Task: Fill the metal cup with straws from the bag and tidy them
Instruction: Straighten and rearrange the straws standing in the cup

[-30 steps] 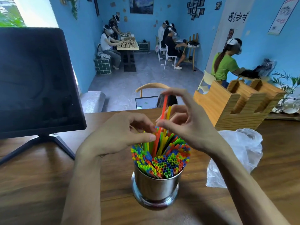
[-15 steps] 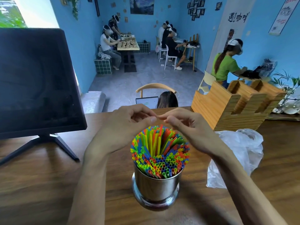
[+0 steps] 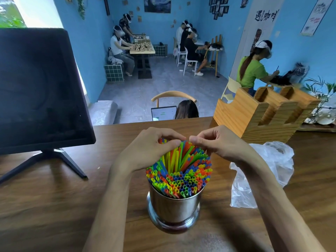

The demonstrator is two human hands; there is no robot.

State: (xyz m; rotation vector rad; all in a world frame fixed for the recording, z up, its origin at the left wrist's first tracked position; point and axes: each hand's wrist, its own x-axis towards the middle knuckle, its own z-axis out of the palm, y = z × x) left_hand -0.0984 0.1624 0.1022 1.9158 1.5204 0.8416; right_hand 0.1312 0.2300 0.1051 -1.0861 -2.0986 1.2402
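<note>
A shiny metal cup (image 3: 173,208) stands upright on the wooden table, packed with many colourful straws (image 3: 180,177) in red, yellow, green, blue and orange. My left hand (image 3: 151,150) curls over the far left tops of the straws, fingers bent and pressing on them. My right hand (image 3: 218,142) does the same at the far right; the two thumbs nearly meet above the bundle. A crumpled clear plastic bag (image 3: 263,171) lies flat on the table to the right of the cup, partly behind my right forearm.
A black monitor on a tripod stand (image 3: 40,91) fills the left side. A wooden slotted holder (image 3: 263,111) sits at the back right. The table's far edge (image 3: 127,123) runs just beyond my hands. Several people sit in the room beyond.
A second ago my right hand held a red and a yellow straw raised above the bundle. Those straws are now down among the others, and both hands have dropped onto the straw tops.
</note>
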